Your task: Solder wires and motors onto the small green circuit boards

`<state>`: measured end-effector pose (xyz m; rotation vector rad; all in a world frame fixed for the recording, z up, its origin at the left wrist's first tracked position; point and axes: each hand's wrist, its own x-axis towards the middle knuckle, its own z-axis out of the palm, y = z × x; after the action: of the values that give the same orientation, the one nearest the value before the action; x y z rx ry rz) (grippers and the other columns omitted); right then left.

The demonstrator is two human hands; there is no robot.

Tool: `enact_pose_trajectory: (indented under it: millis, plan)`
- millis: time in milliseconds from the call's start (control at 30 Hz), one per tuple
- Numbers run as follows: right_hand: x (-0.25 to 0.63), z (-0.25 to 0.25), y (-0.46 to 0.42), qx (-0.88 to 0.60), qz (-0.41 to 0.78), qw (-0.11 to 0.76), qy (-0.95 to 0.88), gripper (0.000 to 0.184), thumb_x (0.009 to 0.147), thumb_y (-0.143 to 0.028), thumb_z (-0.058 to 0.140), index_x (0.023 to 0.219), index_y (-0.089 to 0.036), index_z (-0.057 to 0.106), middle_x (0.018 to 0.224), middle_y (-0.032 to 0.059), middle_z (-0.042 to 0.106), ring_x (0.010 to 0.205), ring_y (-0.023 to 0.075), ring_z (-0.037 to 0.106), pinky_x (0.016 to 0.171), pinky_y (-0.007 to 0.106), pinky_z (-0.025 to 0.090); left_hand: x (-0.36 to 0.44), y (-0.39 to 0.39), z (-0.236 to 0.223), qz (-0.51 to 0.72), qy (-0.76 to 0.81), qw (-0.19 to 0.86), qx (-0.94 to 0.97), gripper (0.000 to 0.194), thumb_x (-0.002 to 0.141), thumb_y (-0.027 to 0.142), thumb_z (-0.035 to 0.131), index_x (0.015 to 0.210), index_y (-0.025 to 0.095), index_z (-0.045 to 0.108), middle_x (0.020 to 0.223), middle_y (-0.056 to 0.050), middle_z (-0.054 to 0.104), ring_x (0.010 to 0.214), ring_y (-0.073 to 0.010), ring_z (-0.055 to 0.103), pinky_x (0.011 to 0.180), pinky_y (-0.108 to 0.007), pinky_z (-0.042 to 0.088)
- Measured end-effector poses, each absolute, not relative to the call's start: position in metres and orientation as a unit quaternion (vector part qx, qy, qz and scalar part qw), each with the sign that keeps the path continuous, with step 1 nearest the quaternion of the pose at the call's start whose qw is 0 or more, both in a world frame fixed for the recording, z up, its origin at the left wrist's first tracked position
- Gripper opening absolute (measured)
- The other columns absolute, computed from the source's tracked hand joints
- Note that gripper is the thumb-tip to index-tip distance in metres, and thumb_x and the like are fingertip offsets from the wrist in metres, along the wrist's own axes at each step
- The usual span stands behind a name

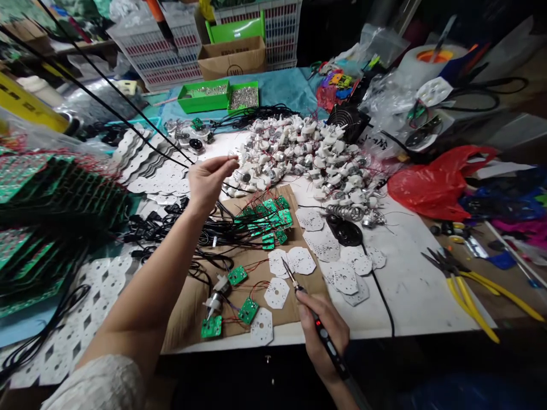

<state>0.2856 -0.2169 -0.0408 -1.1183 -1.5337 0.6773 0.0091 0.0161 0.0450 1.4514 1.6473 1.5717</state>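
Observation:
My left hand (209, 179) is raised over the bench with thumb and fingers pinched together near a thin wire; what it pinches is too fine to make out. My right hand (322, 336) grips a black soldering iron (318, 324) at the front edge, its tip resting near white round boards (299, 261). Between my hands lies a brown cardboard sheet (239, 267) carrying small green circuit boards (267, 219) with red and black wires, plus a small motor (216, 293).
A heap of white small motors (307, 154) fills the middle back. Green trays of metal parts (217, 97) stand behind. A red plastic bag (436, 179) and yellow-handled pliers (474, 287) lie right. Stacked green boards (47, 216) and black cables sit left.

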Motion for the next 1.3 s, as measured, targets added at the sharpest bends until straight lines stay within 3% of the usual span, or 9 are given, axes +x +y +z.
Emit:
enact_pose_trajectory:
  millis: [167, 267, 367, 467, 667, 900, 1300]
  plan:
    - [0.286, -0.04, -0.217, -0.478, 0.275, 0.533, -0.642, 0.026, 0.101, -0.01, 0.058, 0.119, -0.021, 0.073, 0.094, 0.0063, 0.074, 0.083, 0.0197, 0.072, 0.073, 0.032, 0.06, 0.005, -0.051, 0.061, 0.559, 0.568, 0.257, 0.547, 0.033, 0.081, 0.045, 0.08, 0.104, 0.021, 0.079, 0.086, -0.004, 0.077, 0.075, -0.0157, 0.073, 0.076, -0.031, 0.06]
    - [0.285, -0.039, -0.217, -0.477, 0.275, 0.536, -0.64, 0.025, 0.101, -0.011, 0.059, 0.118, -0.021, 0.073, 0.094, 0.0061, 0.074, 0.082, 0.0194, 0.072, 0.073, 0.032, 0.06, 0.011, -0.088, 0.049, 0.473, 0.578, 0.338, 0.572, 0.034, 0.082, 0.045, 0.079, 0.105, 0.02, 0.076, 0.081, -0.004, 0.077, 0.074, -0.0169, 0.073, 0.071, -0.029, 0.059]
    - [0.285, -0.039, -0.217, -0.474, 0.277, 0.539, -0.638, 0.024, 0.1, -0.01, 0.059, 0.116, -0.021, 0.073, 0.095, 0.0051, 0.074, 0.083, 0.0188, 0.072, 0.073, 0.031, 0.06, 0.024, -0.117, 0.03, 0.337, 0.595, 0.368, 0.63, 0.023, 0.087, 0.041, 0.074, 0.094, 0.019, 0.075, 0.079, -0.002, 0.076, 0.07, -0.0156, 0.069, 0.064, -0.025, 0.052]
    - [0.284, -0.037, -0.216, -0.476, 0.276, 0.536, -0.64, 0.025, 0.099, -0.009, 0.059, 0.115, -0.022, 0.073, 0.096, 0.0044, 0.075, 0.083, 0.0183, 0.073, 0.075, 0.03, 0.06, 0.04, -0.136, 0.015, 0.216, 0.594, 0.318, 0.707, 0.019, 0.096, 0.033, 0.063, 0.087, 0.019, 0.072, 0.083, -0.002, 0.075, 0.074, -0.0152, 0.067, 0.068, -0.026, 0.048]
    - [0.284, -0.036, -0.216, -0.486, 0.271, 0.53, -0.64, 0.023, 0.099, -0.011, 0.06, 0.113, -0.022, 0.074, 0.093, 0.0034, 0.075, 0.081, 0.0177, 0.073, 0.074, 0.03, 0.062, 0.065, -0.143, 0.004, 0.109, 0.573, 0.144, 0.8, 0.02, 0.099, 0.025, 0.055, 0.087, 0.02, 0.069, 0.088, -0.006, 0.071, 0.089, -0.0222, 0.064, 0.087, -0.039, 0.042]
    - [0.283, -0.038, -0.216, -0.473, 0.282, 0.515, -0.657, 0.024, 0.1, -0.01, 0.06, 0.116, -0.021, 0.074, 0.094, 0.0054, 0.074, 0.083, 0.0193, 0.072, 0.075, 0.031, 0.06, 0.07, -0.148, -0.002, 0.081, 0.602, 0.091, 0.79, 0.024, 0.099, 0.027, 0.054, 0.081, 0.019, 0.068, 0.089, -0.008, 0.067, 0.09, -0.0253, 0.059, 0.088, -0.043, 0.041]
    - [0.272, -0.036, -0.209, -0.453, 0.291, 0.494, -0.683, 0.027, 0.099, -0.006, 0.061, 0.118, -0.021, 0.074, 0.097, 0.0053, 0.075, 0.086, 0.0186, 0.073, 0.079, 0.03, 0.06, 0.071, -0.15, -0.009, 0.088, 0.614, 0.094, 0.779, 0.022, 0.097, 0.025, 0.055, 0.079, 0.019, 0.066, 0.087, -0.008, 0.065, 0.087, -0.0244, 0.057, 0.087, -0.042, 0.04]
